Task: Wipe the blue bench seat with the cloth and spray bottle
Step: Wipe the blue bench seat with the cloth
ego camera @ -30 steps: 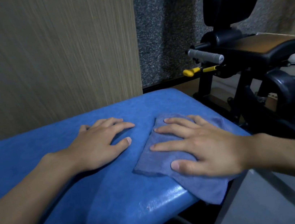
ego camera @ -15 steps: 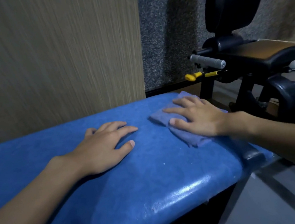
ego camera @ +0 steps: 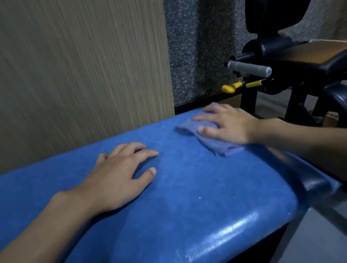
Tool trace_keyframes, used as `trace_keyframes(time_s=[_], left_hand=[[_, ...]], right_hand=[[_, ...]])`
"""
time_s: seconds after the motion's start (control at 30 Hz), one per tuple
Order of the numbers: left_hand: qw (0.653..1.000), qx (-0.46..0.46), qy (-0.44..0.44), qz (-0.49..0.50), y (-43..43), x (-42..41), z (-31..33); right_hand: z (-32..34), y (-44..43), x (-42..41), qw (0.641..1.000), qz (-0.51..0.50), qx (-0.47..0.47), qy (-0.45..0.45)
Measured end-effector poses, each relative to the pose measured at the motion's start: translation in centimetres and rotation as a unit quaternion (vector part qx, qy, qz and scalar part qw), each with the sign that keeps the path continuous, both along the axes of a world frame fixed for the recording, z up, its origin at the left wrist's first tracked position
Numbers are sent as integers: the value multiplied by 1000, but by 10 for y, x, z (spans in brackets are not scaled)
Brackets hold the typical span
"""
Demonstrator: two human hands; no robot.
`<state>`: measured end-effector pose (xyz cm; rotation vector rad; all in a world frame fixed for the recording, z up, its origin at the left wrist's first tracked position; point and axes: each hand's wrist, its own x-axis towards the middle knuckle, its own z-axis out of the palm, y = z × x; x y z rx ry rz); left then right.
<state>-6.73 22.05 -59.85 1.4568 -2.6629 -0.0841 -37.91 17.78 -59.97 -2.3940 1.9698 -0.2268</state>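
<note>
The blue bench seat (ego camera: pixel 188 196) fills the lower half of the view, its glossy front corner at the lower right. A folded grey-blue cloth (ego camera: pixel 219 145) lies on the seat near its far right edge. My right hand (ego camera: pixel 227 123) presses flat on the cloth with fingers spread and straight. My left hand (ego camera: pixel 118 174) rests palm down on the bare seat to the left of the cloth, fingers relaxed, holding nothing. No spray bottle is in view.
A wood-grain wall panel (ego camera: pixel 59 69) stands right behind the bench. To the right is a black exercise machine (ego camera: pixel 291 59) with a tall pad, a grey handle (ego camera: pixel 248 68) and yellow knobs (ego camera: pixel 229 88). Grey floor shows at the lower right.
My right hand has pushed the cloth away from the seat's front edge to the far right edge. My left hand has stayed in place on the seat.
</note>
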Motion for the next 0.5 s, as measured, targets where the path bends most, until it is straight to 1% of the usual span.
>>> trace_keyframes(time_s=[0.07,0.1,0.2,0.27,0.33,0.37,0.43,0.5], left_hand=[[1000,-6,-7,10,3,3,-1],[1000,-6,-11,12,5,4,-1],[1000,-1,-17,11,5,3,1],[1000,1,-13,7,4,4,1],[1000,4,-6,1,2,6,1],[1000,3,-3,-1,1,8,1],[1000,0,-1,-5,-3,10,1],[1000,-4,-5,-7,-5,10,1]], right_hand=[[0,-27,-10,996,-67,30,-55],[-1,-33,-12,994,-83,39,-61],[-2,-20,-4,997,-72,33,-19],[1,8,7,999,-24,16,28],[4,48,23,996,49,0,72],[4,70,32,992,94,-8,82],[4,110,47,980,183,-12,75],[6,131,51,968,239,0,73]])
